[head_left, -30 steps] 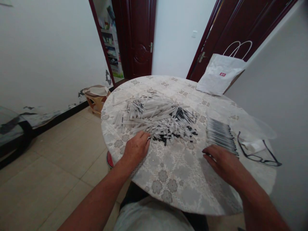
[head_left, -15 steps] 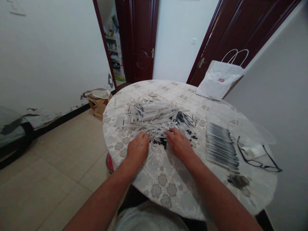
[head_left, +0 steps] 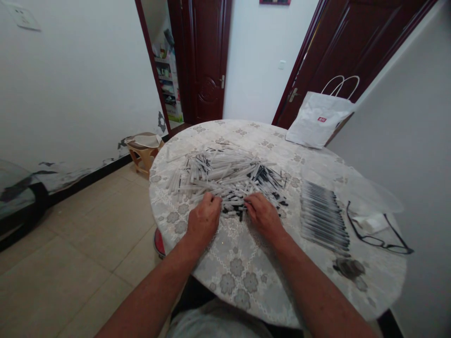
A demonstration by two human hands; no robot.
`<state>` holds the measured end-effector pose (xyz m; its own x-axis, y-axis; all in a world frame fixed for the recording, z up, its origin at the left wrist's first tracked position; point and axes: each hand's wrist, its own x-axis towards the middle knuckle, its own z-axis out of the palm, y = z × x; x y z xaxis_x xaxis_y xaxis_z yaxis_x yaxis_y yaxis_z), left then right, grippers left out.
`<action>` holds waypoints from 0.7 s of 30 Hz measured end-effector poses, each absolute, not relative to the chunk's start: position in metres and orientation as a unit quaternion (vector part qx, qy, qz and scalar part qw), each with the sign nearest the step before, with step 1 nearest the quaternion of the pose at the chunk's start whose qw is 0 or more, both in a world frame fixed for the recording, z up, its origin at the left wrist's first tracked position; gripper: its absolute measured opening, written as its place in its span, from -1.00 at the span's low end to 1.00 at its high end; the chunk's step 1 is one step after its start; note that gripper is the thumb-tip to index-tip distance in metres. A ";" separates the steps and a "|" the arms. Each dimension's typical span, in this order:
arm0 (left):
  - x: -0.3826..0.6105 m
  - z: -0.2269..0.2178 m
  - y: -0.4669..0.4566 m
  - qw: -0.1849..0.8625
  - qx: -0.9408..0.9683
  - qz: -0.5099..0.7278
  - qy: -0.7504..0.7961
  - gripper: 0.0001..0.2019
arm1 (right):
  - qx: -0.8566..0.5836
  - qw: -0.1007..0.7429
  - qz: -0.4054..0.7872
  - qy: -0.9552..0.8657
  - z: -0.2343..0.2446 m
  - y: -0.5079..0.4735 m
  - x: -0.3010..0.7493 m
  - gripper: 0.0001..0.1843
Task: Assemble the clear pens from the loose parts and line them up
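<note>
Where the wall meets the floor at the left, a small wooden stool [head_left: 143, 149] stands just beside the round table [head_left: 246, 277], whose cloth carries a flower pattern. On the near edge of the table's middle, the left hand [head_left: 203, 219] rests knuckles up with its fingers curled into the pile of pen parts [head_left: 225, 172]. This is a loose heap of white plastic barrels mixed with thin black pieces, spread across the centre of the table.

The right hand [head_left: 263, 217] lies near the left, fingertips likewise buried in the heap's front edge. The fingers of both hands are hidden among the pieces, so I cannot tell whether either one pinches a part or merely touches the heap.

The parts look light, stiff and smooth, so they would likely roll and slide over one another. A single barrel is probably best pinched at its middle between thumb and forefinger, while the thin black pieces call for a fingertip grip.

Further right, well apart from the hands, a row of assembled pens [head_left: 324, 219] lies side by side. A white paper bag [head_left: 317, 123] leans at the far edge, and black-framed glasses [head_left: 378, 237] rest near the right rim.
</note>
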<state>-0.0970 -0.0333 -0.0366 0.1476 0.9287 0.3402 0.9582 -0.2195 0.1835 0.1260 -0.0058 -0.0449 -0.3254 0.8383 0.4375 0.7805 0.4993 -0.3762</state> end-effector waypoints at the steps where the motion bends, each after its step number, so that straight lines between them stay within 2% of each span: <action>1: -0.098 -0.037 -0.033 0.033 -0.758 -0.222 -0.613 -0.75 | -0.487 0.311 0.061 -0.814 -0.044 -0.006 0.128 -0.76; 6: -0.102 -0.038 -0.030 -0.059 -0.749 -0.405 -0.521 -0.79 | -0.459 0.341 0.091 -0.815 -0.039 -0.007 0.134 -0.78; 9: -0.104 -0.035 -0.030 -0.182 -0.707 -0.489 -0.477 -0.81 | -0.454 0.352 0.091 -0.814 -0.038 -0.008 0.134 -0.77; 14: -0.099 -0.019 -0.030 -0.398 -0.547 -0.559 -0.480 -0.71 | -0.429 0.366 0.097 -0.820 -0.035 -0.013 0.128 -0.76; 17: -0.092 -0.011 -0.028 -0.443 -0.496 -0.588 -0.460 -0.67 | -0.426 0.370 0.101 -0.819 -0.033 -0.015 0.125 -0.75; 21: -0.082 -0.008 -0.025 -0.412 -0.512 -0.586 -0.475 -0.64 | -0.437 0.374 0.100 -0.812 -0.034 -0.015 0.124 -0.74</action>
<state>-0.0816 -0.0250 -0.0080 -0.1376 0.9684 0.2081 0.0040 -0.2096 0.9778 0.1237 -0.0151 -0.0337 -0.3380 0.7848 0.5194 0.6357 0.5973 -0.4889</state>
